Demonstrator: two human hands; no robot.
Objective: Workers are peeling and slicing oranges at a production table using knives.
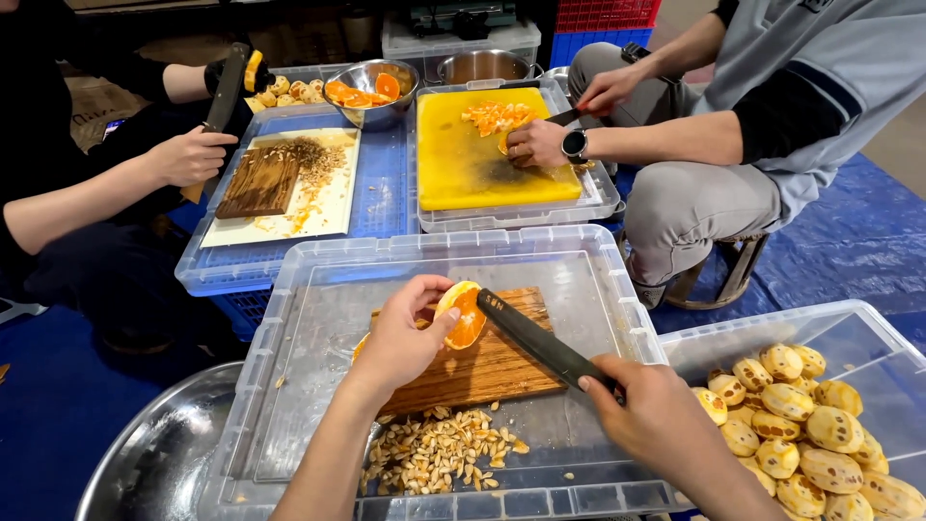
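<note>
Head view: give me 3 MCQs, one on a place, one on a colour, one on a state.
1. Where does the pile of seeds lie?
A. in the steel bowl
B. on the clear bin lid, in front of the wooden cutting board
C. on the yellow board

2. What colour is the co-worker's cutting board at top right?
A. yellow
B. green
C. white

3. What state is the fruit in the left hand?
A. whole, unpeeled
B. cut open, orange flesh showing
C. wrapped

Answers:
1 B: the seeds sit on the lid below the wooden cutting board.
2 A: its surface is plainly yellow.
3 B: the orange half shows flesh, with the right hand holding the knife against it.
</note>
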